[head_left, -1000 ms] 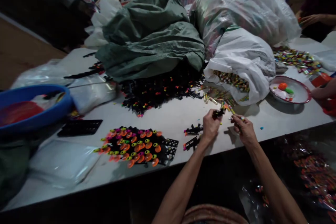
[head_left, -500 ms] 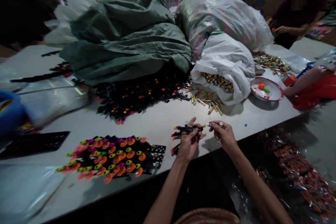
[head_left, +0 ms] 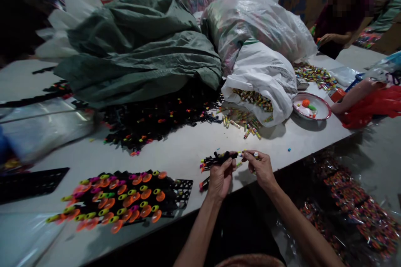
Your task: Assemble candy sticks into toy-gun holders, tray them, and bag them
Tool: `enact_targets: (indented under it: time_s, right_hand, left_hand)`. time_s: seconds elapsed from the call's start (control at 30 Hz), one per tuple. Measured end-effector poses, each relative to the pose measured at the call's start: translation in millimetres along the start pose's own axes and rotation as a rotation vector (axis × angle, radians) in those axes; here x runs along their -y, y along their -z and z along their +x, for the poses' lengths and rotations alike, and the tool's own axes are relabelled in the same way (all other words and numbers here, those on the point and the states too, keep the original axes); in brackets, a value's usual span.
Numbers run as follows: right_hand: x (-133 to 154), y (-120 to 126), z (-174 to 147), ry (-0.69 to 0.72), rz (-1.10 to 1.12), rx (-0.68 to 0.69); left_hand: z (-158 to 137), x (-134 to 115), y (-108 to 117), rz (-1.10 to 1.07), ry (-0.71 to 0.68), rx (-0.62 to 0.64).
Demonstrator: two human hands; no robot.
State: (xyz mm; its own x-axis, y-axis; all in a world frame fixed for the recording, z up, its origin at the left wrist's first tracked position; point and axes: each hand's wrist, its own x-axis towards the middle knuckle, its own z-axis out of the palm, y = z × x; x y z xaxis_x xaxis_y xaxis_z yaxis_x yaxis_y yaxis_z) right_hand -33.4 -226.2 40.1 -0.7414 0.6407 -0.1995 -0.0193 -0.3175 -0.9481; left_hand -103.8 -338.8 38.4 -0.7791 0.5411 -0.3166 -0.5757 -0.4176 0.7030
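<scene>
My left hand (head_left: 222,177) grips a slim black plastic toy piece (head_left: 219,157), possibly a toy gun, near the table's front edge. More black pieces with orange and pink tips (head_left: 204,184) lie beside that hand. Pinched in my right hand (head_left: 262,169) is a small tube (head_left: 240,154) with a pale end, held against or very close to the black piece's right end. Another pale-ended tube (head_left: 256,155) shows among the right fingers. To the left, rows of black pieces with orange suction cups (head_left: 145,193) and yellow tips rest on a black perforated tray (head_left: 184,190).
Behind lie a heap of black pieces (head_left: 156,117), a green cloth (head_left: 138,54), and a white sack (head_left: 269,66) spilling small tubes (head_left: 230,122). A red-rimmed bowl (head_left: 326,115) stands right. Bagged goods (head_left: 354,200) sit below the table. Another person (head_left: 336,29) works at back right.
My hands have come closer together, bringing the tube up to the black piece's end. The head view has shifted slightly, so the table things appear farther left.
</scene>
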Motion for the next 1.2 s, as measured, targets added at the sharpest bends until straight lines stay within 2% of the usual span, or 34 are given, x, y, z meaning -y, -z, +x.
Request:
enact_targets:
  time_s: [0.13, 0.27, 0.53, 0.6, 0.67, 0.77, 0.83, 0.9, 0.97, 1.0, 1.1, 1.2]
  right_hand:
    - [1.8, -1.4, -0.8, 0.025, -0.006, -0.028]
    - [5.3, -0.6, -1.7, 0.054, -0.061, 0.026]
    - [5.6, -6.1, -6.6, 0.106, -0.176, 0.142]
    - [2.4, -7.2, -1.1, 0.100, -0.189, 0.154]
    - [-0.9, -6.4, 11.1, 0.084, -0.209, 0.165]
    - [-3.8, -2.2, 38.4, 0.093, -0.325, 0.222]
    - [-4.4, 2.2, 56.7, 0.187, -0.497, 0.283]
    - [-4.5, 7.6, 70.2, 0.295, -0.680, 0.277]
    - [-4.1, 14.5, 77.7, 0.340, -0.795, 0.203]
    - [-3.6, 18.7, 79.5, 0.340, -0.820, 0.178]
    - [-0.7, 34.9, 80.2, 0.288, -0.795, 0.184]
    - [3.1, 51.7, 77.4, 0.146, -0.694, 0.172]
  left_hand:
    - [-0.7, 1.7, -3.2, 0.080, 0.005, -0.044]
    - [-2.8, 1.1, -5.3, 0.115, 0.006, -0.085]
    - [6.3, -1.1, -10.5, 0.021, 0.002, -0.163]
    - [8.5, -3.7, -7.0, 0.072, 0.017, -0.156]
    - [6.3, -9.6, 2.4, 0.255, 0.021, -0.169]
    - [-1.0, -24.0, 21.2, 0.800, -0.021, -0.209]
    - [2.6, -34.4, 26.8, 1.144, -0.103, -0.192]
    - [21.5, -42.5, 21.7, 1.349, -0.281, -0.202]
    - [55.8, -46.9, 8.7, 1.441, -0.511, -0.290]
    - [76.2, -47.7, 1.8, 1.466, -0.574, -0.294]
    - [132.7, -46.6, -9.8, 1.609, -0.513, -0.294]
    - [162.5, -42.6, -4.0, 1.677, -0.461, -0.272]
